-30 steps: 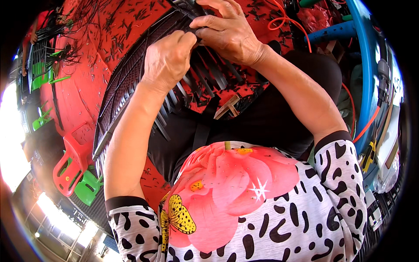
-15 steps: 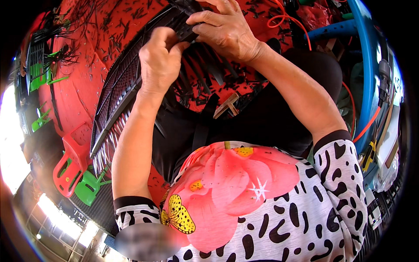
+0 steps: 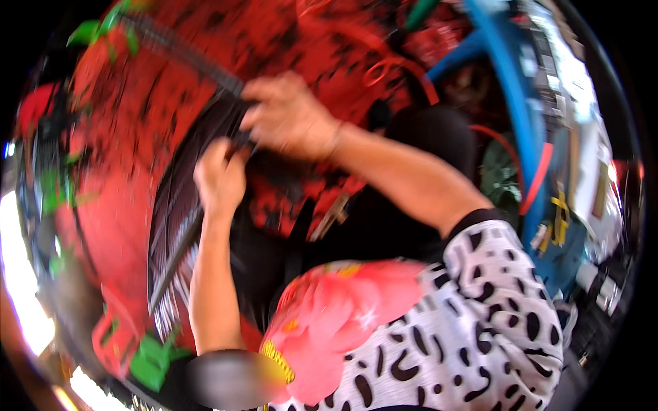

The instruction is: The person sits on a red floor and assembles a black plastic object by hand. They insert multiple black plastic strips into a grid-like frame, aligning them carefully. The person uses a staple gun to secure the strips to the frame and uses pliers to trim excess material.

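Note:
A black woven panel [image 3: 177, 179] with a thick rib and pale loose strip ends curves along the left side of my lap. My left hand [image 3: 221, 178] is closed on its upper inner edge, thumb and fingers pinched together. Right beside it, my right hand [image 3: 291, 118] curls its fingers over the panel's upper end. From there a long black strip [image 3: 181, 55] reaches away to the far left. Motion blur hides the fingertips and the exact spot that they grip.
Black scraps litter the red floor [image 3: 103, 205]. A red chair [image 3: 118, 344] and a green chair [image 3: 152, 361] stand at the lower left. A wooden piece [image 3: 332, 216] lies near my legs. At right are a blue frame [image 3: 510, 85], an orange cord [image 3: 404, 68] and a yellow-handled tool [image 3: 561, 220].
My view has swung, so the scene appears lower and blurred. Both hands still hold the panel's upper part, now lower in the picture. The long black strip now shows stretching to the far left.

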### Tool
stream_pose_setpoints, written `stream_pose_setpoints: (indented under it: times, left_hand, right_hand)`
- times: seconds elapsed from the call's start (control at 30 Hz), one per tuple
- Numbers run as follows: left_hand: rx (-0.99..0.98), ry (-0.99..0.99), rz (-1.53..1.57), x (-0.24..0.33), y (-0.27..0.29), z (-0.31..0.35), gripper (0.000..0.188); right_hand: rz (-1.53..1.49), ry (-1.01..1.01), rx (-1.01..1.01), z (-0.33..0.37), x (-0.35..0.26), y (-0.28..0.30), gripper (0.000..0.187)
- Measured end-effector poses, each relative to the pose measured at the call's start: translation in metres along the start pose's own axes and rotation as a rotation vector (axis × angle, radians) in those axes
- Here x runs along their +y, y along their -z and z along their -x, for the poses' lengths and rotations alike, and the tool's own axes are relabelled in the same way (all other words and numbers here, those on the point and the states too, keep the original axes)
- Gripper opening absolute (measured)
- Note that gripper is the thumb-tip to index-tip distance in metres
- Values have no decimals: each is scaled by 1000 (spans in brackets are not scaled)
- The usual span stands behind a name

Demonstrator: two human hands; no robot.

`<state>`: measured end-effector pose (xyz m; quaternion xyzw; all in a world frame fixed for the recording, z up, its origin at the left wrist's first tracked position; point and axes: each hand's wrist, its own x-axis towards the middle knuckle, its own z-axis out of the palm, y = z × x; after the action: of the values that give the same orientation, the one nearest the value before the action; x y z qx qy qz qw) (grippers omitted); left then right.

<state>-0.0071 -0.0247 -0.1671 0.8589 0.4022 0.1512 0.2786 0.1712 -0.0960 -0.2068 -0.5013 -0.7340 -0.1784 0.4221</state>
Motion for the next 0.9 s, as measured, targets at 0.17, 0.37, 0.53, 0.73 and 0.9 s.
stream_pose_setpoints:
  times: [0.17, 0.37, 0.53, 0.73, 0.9]
  left_hand:
    - [75, -76, 8, -15, -10, -2, 13]
    - [71, -43, 25, -10, -10, -4, 12]
    - [44, 0, 35, -17, -10, -8, 13]
    - [33, 11, 154, -28, -13, -11, 12]
    - [26, 5, 279, -41, -15, -11, 12]
  right_hand:
    - [-51, -72, -22, 2, -4, 2, 10]
    - [-63, -78, -42, 1, -6, 13, 10]
    - [-66, -98, -62, 1, -10, 14, 9]
    - [-155, -328, 71, 4, -6, 74, 24]
    - [-70, -643, 109, 36, -11, 219, 23]
